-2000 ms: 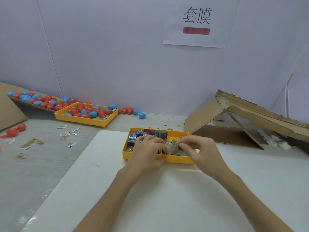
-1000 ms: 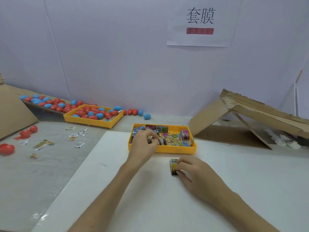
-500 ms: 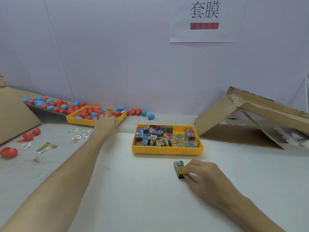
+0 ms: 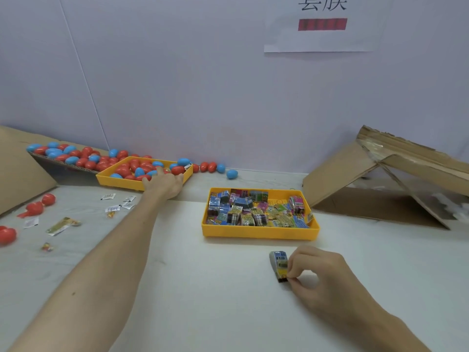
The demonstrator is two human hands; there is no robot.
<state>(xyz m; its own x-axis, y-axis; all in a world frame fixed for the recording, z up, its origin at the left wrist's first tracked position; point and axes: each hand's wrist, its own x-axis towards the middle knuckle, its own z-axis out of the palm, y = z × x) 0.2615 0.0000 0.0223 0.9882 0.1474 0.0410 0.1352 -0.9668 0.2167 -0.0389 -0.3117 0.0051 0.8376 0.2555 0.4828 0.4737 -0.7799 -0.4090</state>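
My right hand (image 4: pixel 322 276) pinches a small colourful printed packet (image 4: pixel 279 265) that lies on the white board, just in front of a yellow tray (image 4: pixel 258 232) full of several similar packets. My left hand (image 4: pixel 163 185) is stretched far to the left, fingers extended over the front rim of a second yellow tray (image 4: pixel 111 182) holding red and blue plastic eggs (image 4: pixel 132 170). Its fingertips reach among the eggs; no egg is plainly gripped.
More eggs lie on a cardboard flap (image 4: pixel 63 158) at the far left and loose along the wall (image 4: pixel 231 174). Small wrappers (image 4: pixel 62 226) and red egg halves (image 4: pixel 35 207) are scattered on the grey table. A collapsed cardboard box (image 4: pixel 396 179) stands at the right.
My left hand left the packet tray and swung out left to the egg tray. My right hand drew one packet out of the tray and set it on the white board, still holding it.
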